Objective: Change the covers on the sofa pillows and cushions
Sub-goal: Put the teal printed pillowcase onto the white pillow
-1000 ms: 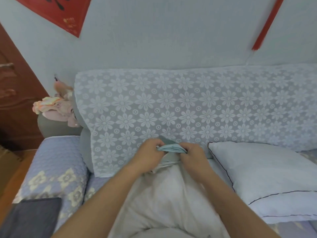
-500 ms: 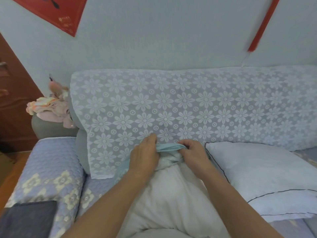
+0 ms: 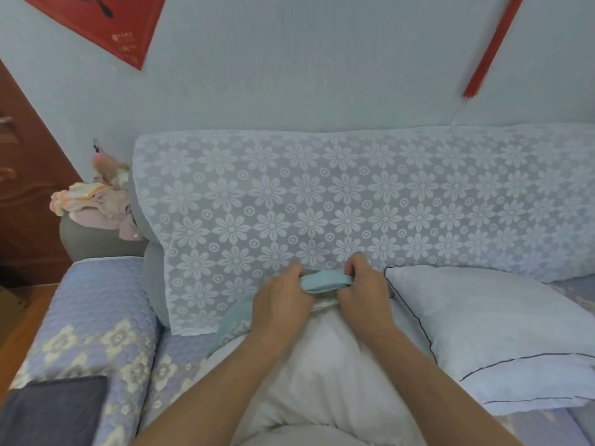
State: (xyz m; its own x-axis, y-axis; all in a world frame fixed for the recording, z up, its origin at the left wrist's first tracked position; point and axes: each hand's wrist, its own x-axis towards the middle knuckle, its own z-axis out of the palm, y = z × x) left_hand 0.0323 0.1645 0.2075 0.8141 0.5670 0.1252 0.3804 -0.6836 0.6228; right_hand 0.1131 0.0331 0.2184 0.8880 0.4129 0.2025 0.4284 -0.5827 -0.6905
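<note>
The bunched pale-blue fabric cover (image 3: 325, 281) is hiding the fingertips of both hands. The bottom edge is cutting off the white pillow insert (image 3: 322, 381) and the dark grey cloth (image 3: 54, 410). The red paper wall hanging (image 3: 106, 24) is running past the top edge, its dark characters being unreadable.

Writing on the wall poster only, none of it legible

A red paper poster (image 3: 96, 20) hangs on the wall above the left end of the sofa back's flower-patterned lace cover (image 3: 322, 201); it bears part of a large black brush-written character along the picture's top edge and a small block of gold characters near its lower corner, all too cropped or too small to read. The narrow red strip (image 3: 489, 49) on the wall above the lace cover's right part shows no writing that can be made out.
</note>
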